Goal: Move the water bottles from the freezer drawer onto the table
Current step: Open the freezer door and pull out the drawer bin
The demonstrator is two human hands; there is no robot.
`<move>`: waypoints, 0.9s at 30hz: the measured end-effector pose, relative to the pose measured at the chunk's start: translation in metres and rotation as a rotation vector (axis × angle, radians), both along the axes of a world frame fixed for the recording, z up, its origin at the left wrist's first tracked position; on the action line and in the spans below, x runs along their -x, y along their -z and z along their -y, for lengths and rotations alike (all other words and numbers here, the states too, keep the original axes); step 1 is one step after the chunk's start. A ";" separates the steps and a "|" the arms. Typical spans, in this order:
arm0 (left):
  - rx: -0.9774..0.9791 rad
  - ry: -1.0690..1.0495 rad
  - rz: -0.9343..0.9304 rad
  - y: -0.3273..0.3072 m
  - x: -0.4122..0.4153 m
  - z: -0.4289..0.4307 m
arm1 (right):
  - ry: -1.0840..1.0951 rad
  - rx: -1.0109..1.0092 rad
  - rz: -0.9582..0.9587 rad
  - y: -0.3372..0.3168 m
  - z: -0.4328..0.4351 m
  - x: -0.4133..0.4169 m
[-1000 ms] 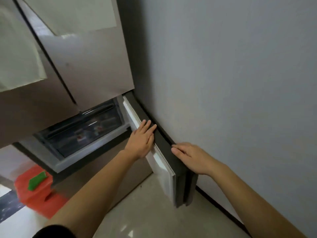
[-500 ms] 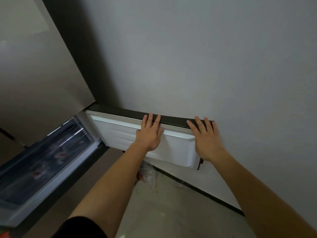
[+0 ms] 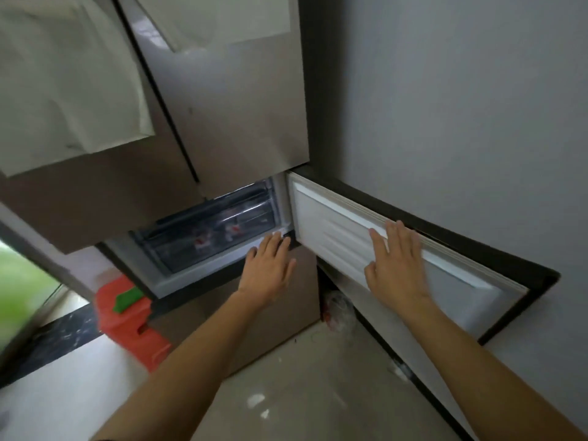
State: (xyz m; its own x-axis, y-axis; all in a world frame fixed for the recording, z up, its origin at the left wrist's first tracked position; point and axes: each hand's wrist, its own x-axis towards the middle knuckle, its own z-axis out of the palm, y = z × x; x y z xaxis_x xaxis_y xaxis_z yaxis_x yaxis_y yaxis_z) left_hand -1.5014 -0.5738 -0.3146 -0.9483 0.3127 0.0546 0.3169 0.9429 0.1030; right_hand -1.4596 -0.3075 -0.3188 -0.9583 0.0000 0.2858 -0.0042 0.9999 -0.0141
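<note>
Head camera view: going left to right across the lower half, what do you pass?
Orange plastic stool → freezer drawer with bottles inside → left hand → crumpled plastic bag on the floor → right hand flat on the open freezer door.

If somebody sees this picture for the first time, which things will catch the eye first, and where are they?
First come the two bare hands in the middle: the right hand lies flat on the white inner side of the open freezer door, and the left hand reaches toward the clear freezer drawer, where red labels show. Next is the bright orange stool on the floor at lower left.
</note>
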 end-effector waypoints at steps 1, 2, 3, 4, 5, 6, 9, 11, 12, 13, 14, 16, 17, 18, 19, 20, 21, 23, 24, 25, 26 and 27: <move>0.008 -0.063 -0.002 0.002 -0.006 0.025 | -0.045 0.040 0.035 0.002 0.024 0.010; 0.008 -0.120 0.001 0.004 -0.011 0.049 | -0.088 0.085 0.081 0.004 0.047 0.019; 0.004 -0.174 0.002 0.007 -0.016 0.074 | -0.132 0.131 0.133 0.007 0.070 0.028; -0.007 -0.223 -0.001 0.009 -0.018 0.097 | -0.175 0.174 0.174 0.010 0.093 0.037; -0.022 -0.270 0.000 0.014 -0.018 0.119 | -0.214 0.211 0.202 0.013 0.114 0.045; -0.043 -0.317 0.008 0.019 -0.016 0.139 | -0.250 0.244 0.219 0.017 0.133 0.054; -0.174 -0.449 0.074 0.038 -0.002 0.186 | -0.316 0.348 0.271 0.029 0.183 0.082; -0.295 -0.518 0.112 0.052 0.012 0.207 | -0.319 0.472 0.337 0.037 0.213 0.103; -0.358 -0.540 0.130 0.059 0.020 0.216 | -0.312 0.552 0.383 0.041 0.227 0.115; -0.413 -0.556 0.146 0.065 0.030 0.224 | -0.298 0.632 0.432 0.044 0.240 0.129; -0.467 -0.566 0.158 0.071 0.040 0.231 | -0.275 0.708 0.478 0.048 0.253 0.142; -0.605 -0.600 0.210 0.082 0.065 0.244 | -0.222 0.856 0.559 0.054 0.275 0.168; -0.692 -0.632 0.249 0.086 0.079 0.249 | -0.182 0.957 0.597 0.056 0.285 0.179; -0.777 -0.660 0.282 0.091 0.092 0.253 | -0.129 1.083 0.629 0.058 0.295 0.190; -0.861 -0.686 0.317 0.094 0.105 0.256 | -0.073 1.212 0.653 0.061 0.304 0.200; -0.957 -0.707 0.348 0.097 0.117 0.258 | -0.024 1.321 0.665 0.064 0.312 0.210; -1.068 -0.733 0.377 0.098 0.129 0.259 | 0.007 1.412 0.670 0.067 0.320 0.219; -1.330 -0.790 0.428 0.099 0.151 0.261 | 0.055 1.567 0.686 0.074 0.333 0.240; -1.488 -0.827 0.444 0.097 0.159 0.261 | 0.088 1.635 0.694 0.077 0.339 0.249; -1.663 -0.859 0.458 0.096 0.167 0.262 | 0.118 1.704 0.698 0.079 0.345 0.258; -1.854 -0.884 0.475 0.094 0.173 0.262 | 0.155 1.788 0.701 0.078 0.351 0.266; -2.025 -0.893 0.490 0.095 0.178 0.265 | 0.203 1.903 0.698 0.075 0.356 0.274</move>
State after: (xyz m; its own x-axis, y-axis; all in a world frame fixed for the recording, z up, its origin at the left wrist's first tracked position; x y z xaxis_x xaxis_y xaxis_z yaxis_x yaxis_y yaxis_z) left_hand -1.6794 -0.8384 -0.4096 -0.8052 -0.2079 -0.5554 -0.3293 -0.6221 0.7103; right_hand -1.7334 -0.6633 -0.3940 -0.8302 -0.1072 -0.5471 0.5522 -0.2936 -0.7803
